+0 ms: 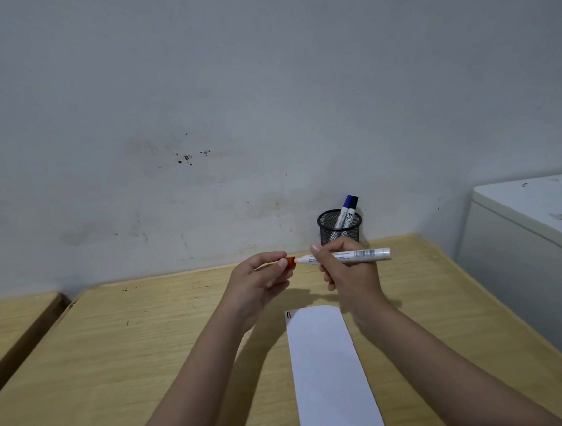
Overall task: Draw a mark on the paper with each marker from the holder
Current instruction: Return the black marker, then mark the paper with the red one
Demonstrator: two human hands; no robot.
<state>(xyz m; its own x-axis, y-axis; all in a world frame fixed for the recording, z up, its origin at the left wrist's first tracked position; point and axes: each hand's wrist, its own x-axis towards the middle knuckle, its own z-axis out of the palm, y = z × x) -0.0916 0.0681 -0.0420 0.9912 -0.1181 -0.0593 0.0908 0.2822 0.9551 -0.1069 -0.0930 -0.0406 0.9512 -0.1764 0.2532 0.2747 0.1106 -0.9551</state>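
My right hand (347, 271) grips a white marker (361, 255) held level above the desk, its tip pointing left. My left hand (260, 281) pinches the marker's red cap (290, 262) right at that tip; whether cap and tip touch I cannot tell. A long white paper strip (327, 372) lies on the desk below my hands, with short red marks (290, 313) at its far left corner. A black mesh holder (339, 225) stands at the desk's back edge against the wall. Two markers lean in it, one with a blue cap (348, 202), one with a black cap (354, 202).
The wooden desk (148, 343) runs up to a stained white wall. A second wooden surface (7, 321) sits to the left across a gap. A white cabinet or appliance (533, 241) stands close on the right.
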